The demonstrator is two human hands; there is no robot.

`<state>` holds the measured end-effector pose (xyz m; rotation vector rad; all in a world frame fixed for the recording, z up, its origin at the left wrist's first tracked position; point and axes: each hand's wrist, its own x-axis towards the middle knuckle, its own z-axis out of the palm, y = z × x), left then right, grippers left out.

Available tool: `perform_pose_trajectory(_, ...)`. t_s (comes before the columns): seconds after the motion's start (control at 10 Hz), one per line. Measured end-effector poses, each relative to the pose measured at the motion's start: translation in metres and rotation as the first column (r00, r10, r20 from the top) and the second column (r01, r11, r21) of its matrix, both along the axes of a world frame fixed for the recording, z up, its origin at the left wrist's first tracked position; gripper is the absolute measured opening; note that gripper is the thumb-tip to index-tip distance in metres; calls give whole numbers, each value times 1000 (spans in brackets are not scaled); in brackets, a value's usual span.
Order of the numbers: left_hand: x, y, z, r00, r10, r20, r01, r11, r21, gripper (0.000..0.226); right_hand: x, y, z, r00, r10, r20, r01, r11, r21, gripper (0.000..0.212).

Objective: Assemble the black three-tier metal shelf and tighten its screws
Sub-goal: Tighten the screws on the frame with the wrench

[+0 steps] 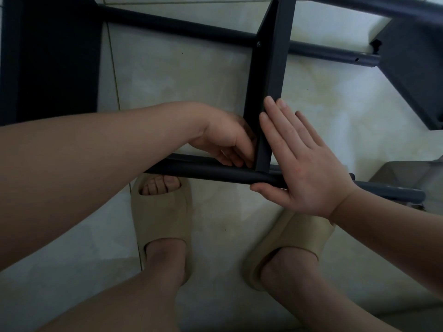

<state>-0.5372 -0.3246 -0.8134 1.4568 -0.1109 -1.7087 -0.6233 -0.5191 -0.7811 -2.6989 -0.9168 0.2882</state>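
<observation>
Dark metal all over this shelf frame: the near tube (215, 172) is a smooth round bar in a matt black coating, with just a soft sheen along its top. The flat panel (268, 75) carries the same matt finish, smooth, no texture showing. Its small screw head (258, 44) looks like dull dark metal too. Underneath, the floor (191, 75) is pale glazed tile, glossy, cloudy with marbling, thin grout lines between. The left slipper (163, 216) looks like moulded foam or rubber, beige, matt, faintly smudged; the right slipper (294, 238) is the same, smooth and matt.
</observation>
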Motion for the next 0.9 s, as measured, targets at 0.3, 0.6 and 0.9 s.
perform_pose_trajectory(0.3,2,4,0,998,16,-60,-18,999,-27,22,0,0,1,1000,0,-2,0,1000,3,96)
perform_pose_trajectory(0.6,-2,-1,1,1000,19,-10,-19,1000,-2,10,0,0,1,1000,1,-1,-1,1000,5,96)
perform_pose_trajectory(0.9,0,2,2,998,43,-53,-45,998,-49,17,0,0,2,1000,3,-3,-3,1000,-8,96)
